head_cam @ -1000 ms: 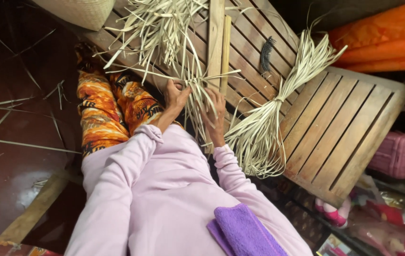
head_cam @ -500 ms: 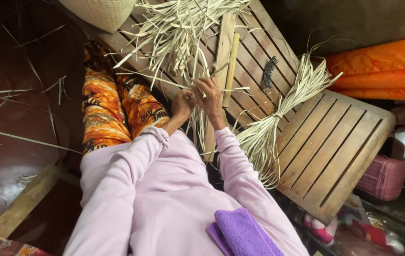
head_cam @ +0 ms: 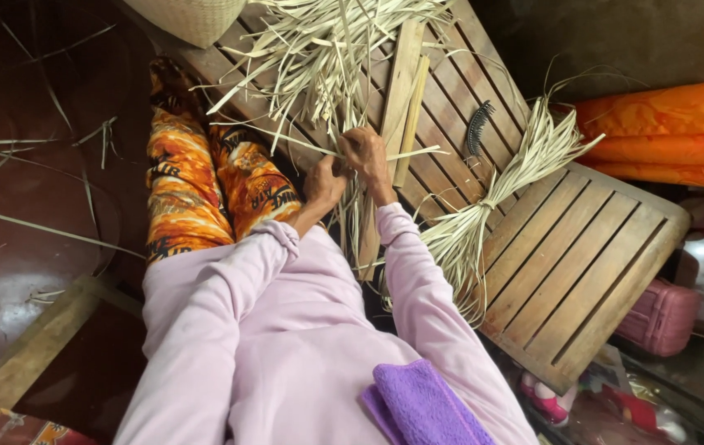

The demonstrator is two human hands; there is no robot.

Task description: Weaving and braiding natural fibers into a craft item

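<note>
My left hand point(head_cam: 324, 183) and my right hand point(head_cam: 366, 153) meet close together over a wooden slat point(head_cam: 390, 124) that lies on the slatted wooden platform point(head_cam: 582, 247). Both hands pinch pale dried leaf strips point(head_cam: 327, 58) that fan out upward from the fingers; more strips hang down below the hands. A tied bundle of the same strips point(head_cam: 484, 206) lies to the right of my right arm. My sleeves are pale lilac, and my legs in orange patterned cloth point(head_cam: 203, 189) stretch out to the left.
A black comb point(head_cam: 478, 128) lies on the platform beside the bundle. A woven basket point(head_cam: 195, 15) sits at the top left. Orange cloth point(head_cam: 665, 132) is folded at the right, a pink case point(head_cam: 665, 317) below it. A purple cloth point(head_cam: 422, 404) rests on my lap. Loose strips litter the dark red floor point(head_cam: 30, 198).
My hands have come together and risen toward the fanned strips; a second ago they were apart, lower on the slat. The view has shifted slightly.
</note>
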